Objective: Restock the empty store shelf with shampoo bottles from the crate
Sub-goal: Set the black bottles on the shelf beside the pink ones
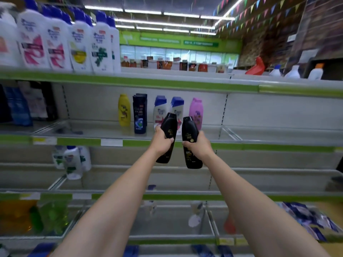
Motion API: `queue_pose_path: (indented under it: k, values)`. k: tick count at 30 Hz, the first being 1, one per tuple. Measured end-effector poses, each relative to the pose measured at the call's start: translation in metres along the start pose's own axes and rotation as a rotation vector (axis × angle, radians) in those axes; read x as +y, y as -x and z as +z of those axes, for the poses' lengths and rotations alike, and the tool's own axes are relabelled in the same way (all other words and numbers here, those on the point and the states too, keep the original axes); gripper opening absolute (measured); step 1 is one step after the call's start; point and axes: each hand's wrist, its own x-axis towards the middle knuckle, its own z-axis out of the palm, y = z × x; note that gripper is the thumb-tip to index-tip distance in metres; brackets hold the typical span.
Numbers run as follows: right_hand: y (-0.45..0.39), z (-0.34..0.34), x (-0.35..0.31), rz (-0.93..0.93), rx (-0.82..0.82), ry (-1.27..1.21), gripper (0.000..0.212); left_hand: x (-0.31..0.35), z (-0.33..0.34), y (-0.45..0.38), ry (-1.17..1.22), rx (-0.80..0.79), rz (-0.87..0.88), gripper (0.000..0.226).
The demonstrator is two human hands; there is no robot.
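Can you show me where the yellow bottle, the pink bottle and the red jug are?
yellow bottle point(124, 110): head view, middle of its label.
pink bottle point(196, 110): head view, upper front of its body.
red jug point(257, 67): head view, middle of its body.

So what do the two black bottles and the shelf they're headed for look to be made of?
Black bottles, one in the left hand at, one in the right hand at: probably glossy plastic, with soft highlights and printed gold labels. Shelf: likely pale painted metal, with a thin flat deck and a green front strip.
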Motion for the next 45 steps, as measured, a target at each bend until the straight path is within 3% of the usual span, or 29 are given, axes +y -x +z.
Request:
queue_pose_path:
  k: [12, 28, 34, 39, 45]
  values:
    - [-0.024, -0.010, -0.003, -0.015, 0.010, -0.050, 0.051, 0.013, -0.002, -0.013, 0.002, 0.020, 0.020, 0.048]
    - [-0.123, -0.096, 0.083, 0.025, 0.224, -0.183, 0.049, 0.053, 0.125, -0.105, 0.243, -0.060, 0.089, 0.044]
    - [-0.202, -0.131, 0.108, 0.014, 0.144, -0.268, 0.049, 0.053, 0.186, -0.156, 0.245, -0.006, 0.040, 0.049]
    - [-0.252, -0.125, 0.131, 0.072, -0.005, -0.500, 0.049, 0.052, 0.207, -0.181, 0.315, 0.010, 0.000, 0.053]
    - [-0.293, -0.094, 0.137, -0.035, -0.154, -0.383, 0.033, 0.045, 0.217, -0.196, 0.278, 0.043, 0.045, 0.052]
